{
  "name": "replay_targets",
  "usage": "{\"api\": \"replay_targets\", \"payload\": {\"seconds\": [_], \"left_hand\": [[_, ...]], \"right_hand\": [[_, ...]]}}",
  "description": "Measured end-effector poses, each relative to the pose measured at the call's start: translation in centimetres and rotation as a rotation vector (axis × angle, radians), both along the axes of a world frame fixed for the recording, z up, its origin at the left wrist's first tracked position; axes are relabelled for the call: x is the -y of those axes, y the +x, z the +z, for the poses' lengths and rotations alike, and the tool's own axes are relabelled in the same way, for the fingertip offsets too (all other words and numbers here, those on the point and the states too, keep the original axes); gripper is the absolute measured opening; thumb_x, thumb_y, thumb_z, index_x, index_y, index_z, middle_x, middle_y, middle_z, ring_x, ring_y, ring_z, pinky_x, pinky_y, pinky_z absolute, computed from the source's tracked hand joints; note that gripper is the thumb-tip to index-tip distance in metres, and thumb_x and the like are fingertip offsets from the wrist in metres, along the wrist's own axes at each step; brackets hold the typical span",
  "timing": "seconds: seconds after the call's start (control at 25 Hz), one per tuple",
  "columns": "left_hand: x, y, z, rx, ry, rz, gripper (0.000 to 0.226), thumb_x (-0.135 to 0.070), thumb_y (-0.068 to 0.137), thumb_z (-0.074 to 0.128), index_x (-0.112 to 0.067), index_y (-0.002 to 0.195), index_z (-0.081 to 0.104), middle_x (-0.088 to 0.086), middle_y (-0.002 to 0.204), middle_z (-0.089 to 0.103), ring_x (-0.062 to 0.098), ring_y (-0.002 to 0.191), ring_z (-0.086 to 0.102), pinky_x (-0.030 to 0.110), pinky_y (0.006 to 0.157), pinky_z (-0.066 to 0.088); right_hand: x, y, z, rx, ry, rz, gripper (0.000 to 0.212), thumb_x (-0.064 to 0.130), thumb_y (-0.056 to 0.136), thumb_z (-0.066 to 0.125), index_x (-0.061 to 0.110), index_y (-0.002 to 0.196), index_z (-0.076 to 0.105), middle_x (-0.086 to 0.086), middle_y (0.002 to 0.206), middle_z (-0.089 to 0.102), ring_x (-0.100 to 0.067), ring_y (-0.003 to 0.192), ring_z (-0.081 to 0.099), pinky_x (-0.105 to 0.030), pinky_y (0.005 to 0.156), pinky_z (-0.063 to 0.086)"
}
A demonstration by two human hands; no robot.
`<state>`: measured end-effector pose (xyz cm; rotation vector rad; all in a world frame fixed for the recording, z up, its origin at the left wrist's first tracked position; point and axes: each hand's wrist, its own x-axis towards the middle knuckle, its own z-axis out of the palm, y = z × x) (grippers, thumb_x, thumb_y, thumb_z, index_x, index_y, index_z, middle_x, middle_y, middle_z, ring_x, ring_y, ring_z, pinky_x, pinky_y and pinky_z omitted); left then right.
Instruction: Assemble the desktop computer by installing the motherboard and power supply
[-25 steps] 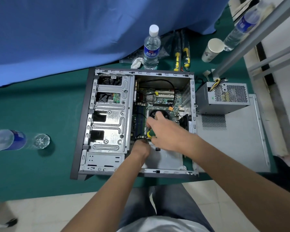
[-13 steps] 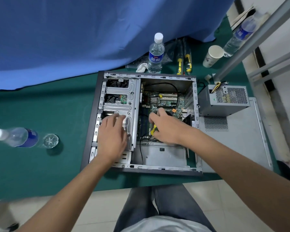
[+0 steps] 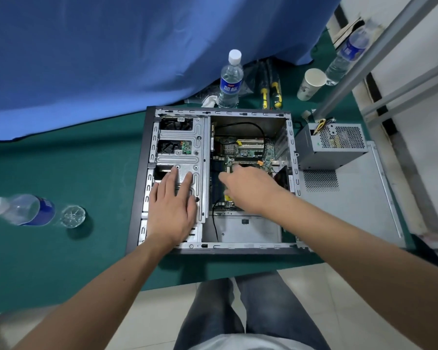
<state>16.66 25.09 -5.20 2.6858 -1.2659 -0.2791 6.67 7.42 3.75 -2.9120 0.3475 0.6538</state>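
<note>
The motherboard [image 3: 240, 152] is seen lying inside the open computer case [image 3: 137, 178], on the far right part of its floor, while the power supply [image 3: 331, 147] is still set outside, on the detached side panel [image 3: 352, 205] just beside the case's right wall. The motherboard stage is therefore judged to be in hand, with the power supply not yet fitted.

Several risks can be foreseen. If a screw is being driven, as the tool suggests, the tip could slip off the head and score the board, since the work point is hidden under the right hand [image 3: 250, 188]. A screw could be dropped among the components and left there. The loose black cable [image 3: 240, 126] arching over the board could be snagged by the wrist. The case could be shifted on the green table cloth [image 3: 61, 173] if the bracing pressure is released. The upright water bottle [image 3: 230, 82] standing close behind the case could be knocked and spilled towards the electronics.

The left hand [image 3: 172, 200] is laid flat on the metal drive cage [image 3: 182, 152], fingers straight and slightly spread, nothing being gripped. The right hand is curled over the board, and a yellow-handled screwdriver [image 3: 227, 198], of which only a small part shows beneath the palm, appears to be held. How tightly it is clasped cannot be told.
</note>
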Motion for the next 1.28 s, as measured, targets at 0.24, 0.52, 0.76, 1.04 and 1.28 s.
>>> {"api": "replay_targets", "payload": {"seconds": [0.24,0.52,0.76,1.04,1.28], "left_hand": [[-0.1,0.1,-0.1,-0.003,-0.011,0.002,0.054,-0.039,0.098,0.031,-0.025,0.150,0.034,0.011,0.158,0.025,0.026,0.144,0.022,0.045,0.118,0.016],[0.0,0.1,-0.3,-0.007,-0.007,0.012,0.053,-0.039,0.098,0.031,-0.025,0.149,0.033,0.011,0.158,0.026,0.026,0.144,0.022,0.045,0.117,0.018],[0.0,0.1,-0.4,-0.003,-0.014,0.009,0.053,-0.041,0.098,0.031,-0.026,0.149,0.033,0.010,0.157,0.025,0.026,0.143,0.024,0.044,0.117,0.018],[0.0,0.1,-0.3,0.013,-0.031,0.010,0.053,-0.042,0.097,0.029,-0.027,0.148,0.033,0.010,0.156,0.027,0.026,0.141,0.027,0.043,0.115,0.019],[-0.1,0.2,-0.5,0.020,-0.035,0.011,0.053,-0.043,0.097,0.028,-0.028,0.148,0.033,0.010,0.156,0.027,0.027,0.140,0.028,0.043,0.115,0.019]], "right_hand": [[-0.1,1.1,0.3,-0.126,0.188,-0.186,0.027,0.028,0.101,0.045,0.012,0.122,0.046,-0.016,0.127,0.043,-0.034,0.086,0.061,-0.034,0.061,0.042],[-0.7,-0.1,-0.6,0.039,-0.128,-0.174,0.039,0.043,0.106,0.029,0.011,0.108,0.051,-0.004,0.071,0.052,-0.027,0.065,0.058,-0.034,0.054,0.046],[0.7,-1.0,0.1,0.002,0.154,-0.065,0.023,0.012,0.093,0.056,0.018,0.115,0.052,-0.009,0.108,0.044,-0.022,0.065,0.051,-0.040,0.056,0.050],[-0.5,-1.0,-1.0,0.089,-0.069,-0.149,0.033,0.039,0.105,0.037,0.011,0.115,0.052,-0.006,0.086,0.052,-0.030,0.074,0.063,-0.033,0.052,0.043],[-0.1,-0.8,-0.5,0.123,0.008,0.002,0.015,0.007,0.095,0.052,0.015,0.107,0.056,-0.012,0.105,0.048,-0.020,0.056,0.045,-0.029,0.043,0.024]]}}
